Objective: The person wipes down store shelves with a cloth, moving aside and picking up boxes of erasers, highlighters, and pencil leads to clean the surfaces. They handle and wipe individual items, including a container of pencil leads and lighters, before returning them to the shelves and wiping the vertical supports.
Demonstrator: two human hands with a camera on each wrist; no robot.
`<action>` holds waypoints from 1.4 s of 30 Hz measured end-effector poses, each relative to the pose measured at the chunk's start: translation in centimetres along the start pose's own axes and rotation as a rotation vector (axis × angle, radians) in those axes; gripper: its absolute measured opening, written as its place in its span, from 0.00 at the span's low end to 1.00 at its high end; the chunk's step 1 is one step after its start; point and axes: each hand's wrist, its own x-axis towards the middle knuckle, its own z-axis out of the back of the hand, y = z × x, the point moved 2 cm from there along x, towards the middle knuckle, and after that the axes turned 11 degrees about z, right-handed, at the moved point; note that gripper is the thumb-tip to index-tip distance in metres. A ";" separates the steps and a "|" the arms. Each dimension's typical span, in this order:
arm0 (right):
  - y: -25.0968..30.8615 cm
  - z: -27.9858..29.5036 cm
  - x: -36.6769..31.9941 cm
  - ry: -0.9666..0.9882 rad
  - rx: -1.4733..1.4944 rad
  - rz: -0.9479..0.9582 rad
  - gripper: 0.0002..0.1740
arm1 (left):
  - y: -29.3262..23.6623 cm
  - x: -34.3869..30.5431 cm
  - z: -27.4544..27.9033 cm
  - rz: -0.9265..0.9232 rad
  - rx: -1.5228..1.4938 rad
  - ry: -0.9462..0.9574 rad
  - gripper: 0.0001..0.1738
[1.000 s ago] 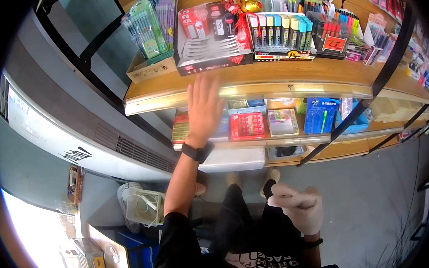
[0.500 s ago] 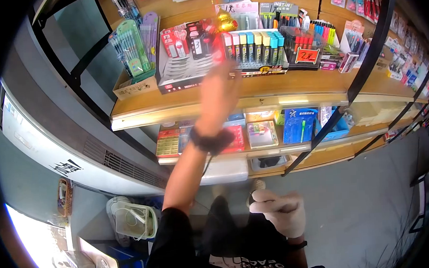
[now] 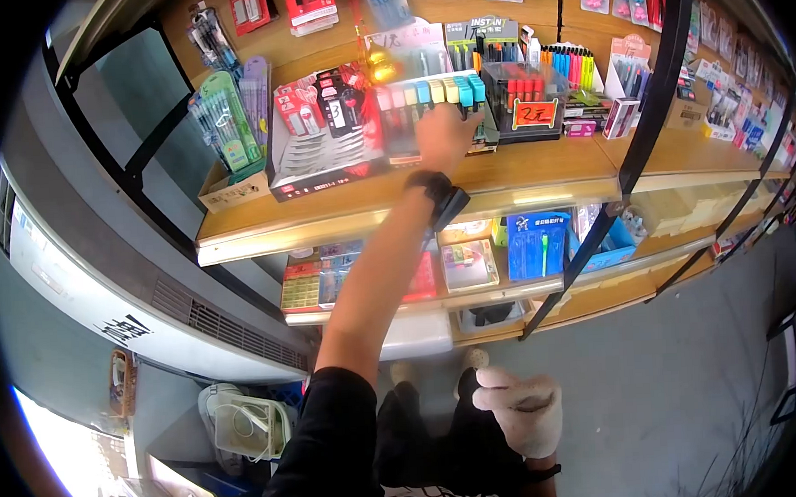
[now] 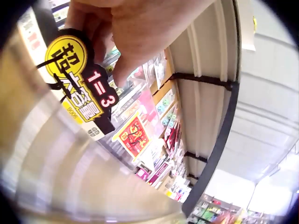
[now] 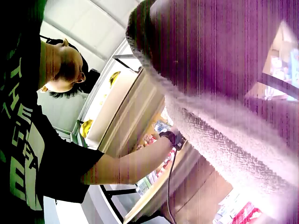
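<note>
My left hand [image 3: 444, 138] is at the right part of the box of capped markers [image 3: 403, 120] on the upper shelf. In the left wrist view, the hand [image 4: 140, 28] has bent fingers behind the box's black and yellow label [image 4: 77, 74], with the thumb pointing down beside it; it grips the box, though the fingertips are hidden. Low in front of the body, a white fluffy cloth [image 3: 525, 413] covers my right hand, so its fingers are hidden. The cloth [image 5: 219, 140] crosses the right wrist view close up.
Left of the markers stands a black tray [image 3: 322, 167] of packaged pens. A clear case with a red price sign [image 3: 535, 113] is on their right. Black shelf posts [image 3: 656, 100] slope down at the right. A lower shelf [image 3: 472, 290] holds small boxes above the grey floor [image 3: 637, 353].
My left hand has moved right and forward from the shelf's front to the markers, and its fingers have bent. The covered right hand stays low. The head view has shifted.
</note>
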 end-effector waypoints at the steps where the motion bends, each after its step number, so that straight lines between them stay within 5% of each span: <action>1: 0.2 0.0 0.1 0.000 0.004 -0.005 0.10 | -0.2 0.1 -0.1 -0.002 0.051 -0.017 0.24; 7: 0.8 0.5 1.0 0.106 0.009 -0.021 0.10 | 0.1 0.8 -1.5 -0.110 0.107 -0.207 0.24; 16: -0.4 0.4 0.3 -0.046 0.024 -0.031 0.10 | 0.1 0.5 -0.7 -0.127 0.031 -0.143 0.24; 22: -0.6 0.6 0.3 0.025 0.023 -0.024 0.08 | 0.4 0.3 -0.6 -0.205 -0.013 -0.147 0.25; 28: 0.2 0.1 1.2 0.029 -0.032 0.031 0.12 | 1.8 -0.8 -0.2 -0.232 -0.127 -0.118 0.19; 32: -0.5 -0.2 0.2 0.000 -0.042 -0.002 0.14 | 3.0 -6.3 3.8 -0.424 -0.366 -0.341 0.10; 36: -1.3 -0.4 0.5 -0.002 0.056 -0.042 0.16 | 9.0 -16.0 5.1 -0.469 -0.377 -0.242 0.09; 42: -2.4 -1.0 0.9 0.071 -0.006 -0.066 0.16 | 25.1 -23.3 -3.9 0.001 -0.182 0.110 0.11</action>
